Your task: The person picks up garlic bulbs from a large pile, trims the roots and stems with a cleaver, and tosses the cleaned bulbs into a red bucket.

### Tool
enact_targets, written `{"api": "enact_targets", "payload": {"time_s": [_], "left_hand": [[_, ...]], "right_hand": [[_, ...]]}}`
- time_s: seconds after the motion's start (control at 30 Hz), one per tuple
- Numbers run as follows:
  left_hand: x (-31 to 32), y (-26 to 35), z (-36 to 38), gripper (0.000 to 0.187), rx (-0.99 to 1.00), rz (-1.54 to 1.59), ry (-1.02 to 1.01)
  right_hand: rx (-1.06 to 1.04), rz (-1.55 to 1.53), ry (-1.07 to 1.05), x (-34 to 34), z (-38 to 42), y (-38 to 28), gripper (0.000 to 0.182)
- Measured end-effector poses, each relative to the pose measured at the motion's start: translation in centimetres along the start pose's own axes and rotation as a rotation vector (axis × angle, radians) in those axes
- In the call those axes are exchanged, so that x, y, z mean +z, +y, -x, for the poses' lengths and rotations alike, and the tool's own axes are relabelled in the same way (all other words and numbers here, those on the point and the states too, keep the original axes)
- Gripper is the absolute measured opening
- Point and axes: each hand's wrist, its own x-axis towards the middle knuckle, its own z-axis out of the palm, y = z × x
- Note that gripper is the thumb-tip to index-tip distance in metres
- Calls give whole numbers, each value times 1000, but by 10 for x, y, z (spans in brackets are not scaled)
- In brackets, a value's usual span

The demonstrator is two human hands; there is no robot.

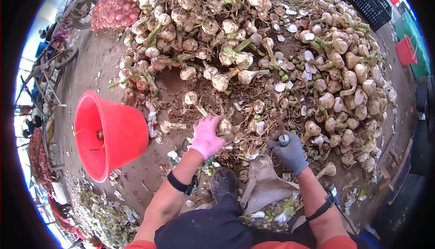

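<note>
My left hand (207,136), in a pink glove, is closed around a garlic bulb (224,126) near the middle of the view. My right hand (290,151), in a grey glove, grips the handle of a tool with a round metal end (283,139); a thin dark blade (278,111) points away from it. Between and beyond the hands lie roots, peel and cut stems. Two loose bulbs with stems (190,98) (166,126) rest on the ground beyond and left of my left hand.
A red bucket (129,133) lies tilted at left. Large garlic heaps stand ahead (190,45) and at right (360,97). A filled net sack (117,5) is at upper left, black crates (369,4) at upper right. My boot (224,183) is below the hands.
</note>
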Motion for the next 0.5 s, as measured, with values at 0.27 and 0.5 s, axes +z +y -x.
{"api": "enact_targets", "payload": {"time_s": [0.27,0.5], "left_hand": [[-13,29,25,66,131,1090,-107],[-28,50,35,66,276,796,-2]], "right_hand": [[-354,417,-122,20,23,-70,24],[-440,589,-184,21,29,-73,26]]}}
